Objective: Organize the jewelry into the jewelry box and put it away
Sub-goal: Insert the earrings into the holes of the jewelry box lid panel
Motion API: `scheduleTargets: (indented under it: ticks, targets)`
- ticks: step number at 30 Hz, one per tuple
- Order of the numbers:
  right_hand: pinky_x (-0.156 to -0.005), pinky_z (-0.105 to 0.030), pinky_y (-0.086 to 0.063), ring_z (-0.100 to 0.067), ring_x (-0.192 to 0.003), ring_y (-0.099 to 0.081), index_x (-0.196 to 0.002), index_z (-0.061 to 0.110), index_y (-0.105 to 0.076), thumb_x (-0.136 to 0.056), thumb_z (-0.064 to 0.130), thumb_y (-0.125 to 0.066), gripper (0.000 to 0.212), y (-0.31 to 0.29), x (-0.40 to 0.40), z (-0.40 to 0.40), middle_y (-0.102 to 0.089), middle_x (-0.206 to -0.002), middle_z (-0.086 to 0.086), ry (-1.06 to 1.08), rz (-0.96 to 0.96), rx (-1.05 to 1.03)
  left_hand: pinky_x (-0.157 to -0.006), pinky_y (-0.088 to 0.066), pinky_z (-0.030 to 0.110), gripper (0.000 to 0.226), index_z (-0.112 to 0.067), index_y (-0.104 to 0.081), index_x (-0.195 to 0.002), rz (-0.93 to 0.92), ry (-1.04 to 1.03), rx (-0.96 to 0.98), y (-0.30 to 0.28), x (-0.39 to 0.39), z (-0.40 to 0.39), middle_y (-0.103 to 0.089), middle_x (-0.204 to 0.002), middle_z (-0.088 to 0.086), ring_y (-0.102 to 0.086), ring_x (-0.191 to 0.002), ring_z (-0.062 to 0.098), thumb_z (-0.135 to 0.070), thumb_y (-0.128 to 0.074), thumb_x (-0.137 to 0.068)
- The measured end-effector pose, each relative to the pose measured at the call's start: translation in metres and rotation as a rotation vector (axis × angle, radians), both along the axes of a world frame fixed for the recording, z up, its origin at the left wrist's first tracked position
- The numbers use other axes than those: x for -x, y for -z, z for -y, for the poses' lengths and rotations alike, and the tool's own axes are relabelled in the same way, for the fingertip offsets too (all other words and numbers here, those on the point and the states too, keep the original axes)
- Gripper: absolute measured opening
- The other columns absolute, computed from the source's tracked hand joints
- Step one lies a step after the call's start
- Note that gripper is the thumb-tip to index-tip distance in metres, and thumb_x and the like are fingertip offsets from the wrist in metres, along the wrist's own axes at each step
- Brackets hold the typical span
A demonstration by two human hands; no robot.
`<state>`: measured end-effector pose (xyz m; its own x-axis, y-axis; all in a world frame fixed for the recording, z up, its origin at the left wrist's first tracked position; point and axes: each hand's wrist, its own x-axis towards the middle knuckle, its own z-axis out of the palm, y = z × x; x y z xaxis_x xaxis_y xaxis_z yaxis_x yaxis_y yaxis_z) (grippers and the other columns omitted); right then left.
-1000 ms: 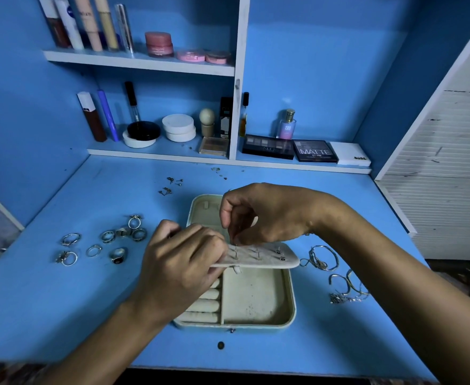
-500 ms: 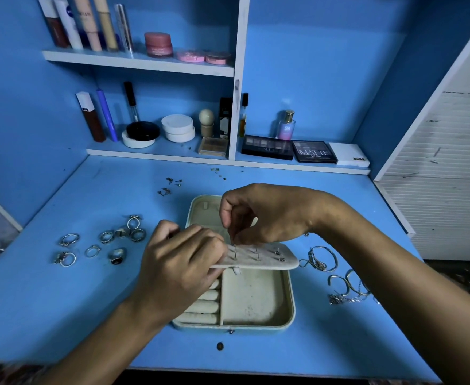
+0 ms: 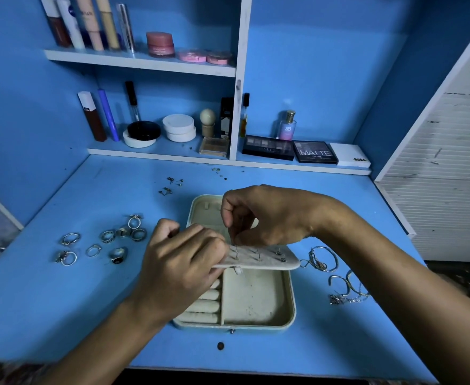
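An open cream jewelry box (image 3: 291,307) lies on the blue desk, with ring rolls at its left and a bare compartment at its right. My left hand (image 3: 183,266) holds the left end of the box's earring panel (image 3: 267,258), which is raised level over the tray. My right hand (image 3: 267,215) pinches a small stud earring (image 3: 236,250) at the panel's left holes. Several studs sit in the panel. Several rings (image 3: 108,241) lie to the left, loose studs (image 3: 172,184) behind the box, bracelets and a chain (image 3: 336,276) to the right.
Shelves at the back hold cosmetics: tubes (image 3: 89,23), jars (image 3: 160,44), a perfume bottle (image 3: 287,126) and eyeshadow palettes (image 3: 314,152). A white slatted panel (image 3: 450,176) stands at the right. A small dark dot (image 3: 220,345) lies near the desk's front edge.
Almost nothing has moved. My right fingers have shifted slightly on the stud at the panel; my left hand keeps the panel steady.
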<state>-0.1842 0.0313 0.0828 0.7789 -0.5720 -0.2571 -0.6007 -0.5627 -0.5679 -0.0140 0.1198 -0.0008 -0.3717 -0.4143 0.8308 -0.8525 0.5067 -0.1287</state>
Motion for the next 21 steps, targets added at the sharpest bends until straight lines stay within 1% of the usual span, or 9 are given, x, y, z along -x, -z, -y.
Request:
scheduleTargets:
  ticks: [2,5,8,10,12,14,15,17,21]
  targets:
    - [-0.083,-0.04,-0.059,-0.017,-0.087,-0.07,-0.103,0.025,-0.054,-0.091,0.008,-0.066,0.024,0.002,0.003,0.002,-0.073,-0.093,0.005,0.031,0.047,-0.087,-0.059,-0.029,0.035,0.024,-0.019,-0.041,-0.075,-0.005,0.011,0.003,-0.001,0.0,0.001,-0.061,-0.067,-0.003,-0.057,-0.057,0.022,-0.004,-0.048,-0.092]
    - [-0.075,-0.034,-0.062,-0.021,-0.09,-0.074,-0.113,0.019,-0.053,-0.098,0.007,-0.057,0.02,0.005,0.009,0.007,-0.068,-0.108,-0.004,0.165,0.192,-0.295,-0.061,-0.03,0.035,0.022,-0.019,-0.042,-0.076,-0.005,0.023,-0.005,-0.004,0.0,0.003,-0.062,-0.071,-0.002,-0.057,-0.059,0.022,-0.009,-0.05,-0.094]
    - [-0.079,-0.037,-0.061,-0.023,-0.093,-0.074,-0.117,0.015,-0.055,-0.102,0.007,-0.051,0.017,0.014,0.02,0.013,-0.069,-0.114,-0.008,0.292,0.356,-0.382,-0.067,-0.034,0.037,0.027,-0.02,-0.041,-0.08,0.0,0.006,-0.045,-0.01,-0.002,0.008,-0.064,-0.08,-0.004,-0.06,-0.069,0.022,-0.018,-0.068,-0.086]
    - [-0.08,-0.036,-0.06,-0.026,-0.095,-0.073,-0.114,0.012,-0.057,-0.103,0.009,-0.05,0.014,0.022,0.029,0.017,-0.071,-0.112,-0.011,0.389,0.492,-0.385,-0.072,-0.036,0.04,0.036,-0.022,-0.041,-0.082,-0.012,-0.012,-0.082,-0.016,-0.005,0.015,-0.065,-0.086,-0.005,-0.06,-0.077,0.022,-0.031,-0.076,-0.08]
    - [-0.078,-0.034,-0.06,-0.025,-0.093,-0.071,-0.108,0.011,-0.059,-0.104,0.01,-0.049,0.011,0.031,0.036,0.018,-0.072,-0.107,-0.013,0.517,0.671,-0.395,-0.076,-0.034,0.04,0.043,-0.024,-0.042,-0.084,-0.026,-0.029,-0.119,-0.022,-0.007,0.023,-0.064,-0.091,-0.006,-0.057,-0.083,0.022,-0.042,-0.079,-0.074]
    - [-0.07,-0.028,-0.06,-0.024,-0.092,-0.07,-0.103,0.011,-0.061,-0.104,0.012,-0.048,0.013,0.039,0.04,0.018,-0.073,-0.1,-0.011,0.656,0.84,-0.381,-0.077,-0.03,0.036,0.047,-0.026,-0.043,-0.086,-0.04,-0.043,-0.165,-0.027,-0.009,0.03,-0.063,-0.094,-0.007,-0.054,-0.087,0.021,-0.05,-0.079,-0.068]
    - [-0.065,-0.024,-0.057,-0.023,-0.092,-0.071,-0.1,0.012,-0.062,-0.105,0.013,-0.048,0.015,0.044,0.042,0.018,-0.074,-0.097,-0.009,0.716,0.898,-0.351,-0.077,-0.027,0.033,0.047,-0.026,-0.044,-0.087,-0.052,-0.048,-0.194,-0.029,-0.011,0.034,-0.062,-0.096,-0.007,-0.053,-0.088,0.02,-0.053,-0.077,-0.067]
    - [-0.062,-0.019,-0.05,-0.019,-0.093,-0.071,-0.094,0.016,-0.062,-0.105,0.019,-0.047,0.019,0.054,0.043,0.017,-0.075,-0.093,-0.004,0.801,0.957,-0.285,-0.076,-0.025,0.031,0.048,-0.028,-0.047,-0.089,-0.095,-0.056,-0.258,-0.03,-0.013,0.042,-0.06,-0.099,-0.009,-0.052,-0.091,0.019,-0.06,-0.073,-0.064]
    - [-0.073,-0.028,-0.053,-0.014,-0.088,-0.064,-0.091,0.017,-0.064,-0.106,0.025,-0.044,0.027,0.073,0.041,0.014,-0.072,-0.089,0.004,0.895,1.038,-0.243,-0.08,-0.035,0.036,0.058,-0.034,-0.047,-0.098,-0.246,-0.06,-0.429,-0.025,-0.016,0.058,-0.051,-0.107,-0.014,-0.051,-0.099,0.014,-0.07,-0.066,-0.058]
